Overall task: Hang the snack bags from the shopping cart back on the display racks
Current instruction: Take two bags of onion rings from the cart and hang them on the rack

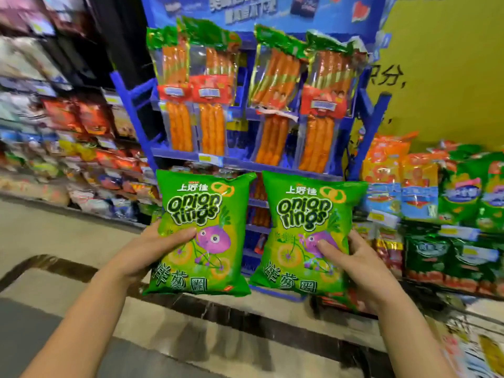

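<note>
Onion-ring bags [200,214] look light, crushable, each pinched low by left hand [152,249], right hand [362,266]; take 12 o'clock seal, hole possibly there.

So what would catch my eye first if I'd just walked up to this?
Two bright green onion rings bags, held up side by side at centre: the left bag in the left grip, the right bag in the right grip. Behind them stands a blue display rack hung with orange sausage packs.
</note>
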`<state>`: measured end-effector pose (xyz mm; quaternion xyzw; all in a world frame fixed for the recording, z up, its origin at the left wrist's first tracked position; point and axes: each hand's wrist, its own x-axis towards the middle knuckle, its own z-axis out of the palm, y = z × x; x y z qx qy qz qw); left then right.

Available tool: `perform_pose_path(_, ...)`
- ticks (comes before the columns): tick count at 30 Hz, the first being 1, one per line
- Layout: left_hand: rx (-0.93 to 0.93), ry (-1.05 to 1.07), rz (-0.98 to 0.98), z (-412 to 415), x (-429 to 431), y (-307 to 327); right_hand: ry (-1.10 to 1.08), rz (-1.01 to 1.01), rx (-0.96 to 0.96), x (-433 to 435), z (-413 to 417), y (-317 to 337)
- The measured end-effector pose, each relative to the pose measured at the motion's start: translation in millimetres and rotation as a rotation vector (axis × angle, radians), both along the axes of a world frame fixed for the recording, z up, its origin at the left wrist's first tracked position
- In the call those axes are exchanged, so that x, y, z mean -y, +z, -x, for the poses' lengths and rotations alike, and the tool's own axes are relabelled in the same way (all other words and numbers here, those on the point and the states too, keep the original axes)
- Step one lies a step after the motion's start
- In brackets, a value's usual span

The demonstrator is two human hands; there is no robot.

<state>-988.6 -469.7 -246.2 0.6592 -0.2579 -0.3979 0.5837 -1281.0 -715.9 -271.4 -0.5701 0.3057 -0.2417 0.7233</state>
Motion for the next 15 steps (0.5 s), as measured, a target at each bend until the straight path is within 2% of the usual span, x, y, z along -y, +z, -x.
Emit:
perform_pose_path(7, -0.033, 0.293, 0.114, -85.0, -169.1, 2.2, 0.266, -0.052, 0.048, -106.3, -157.2, 13.9)
perform_pose_path(11, -0.062, 0.351, 0.127, -123.5, -249.7, 0.9, 0.376, -0.042, 0.043, -166.6, -238.2, 15.2)
perform_pose_path(15, -0.006, 0.407, 0.118, -157.7, -307.7, 3.6, 0.415, -0.057, 0.035, -213.4, -303.4, 10.0)
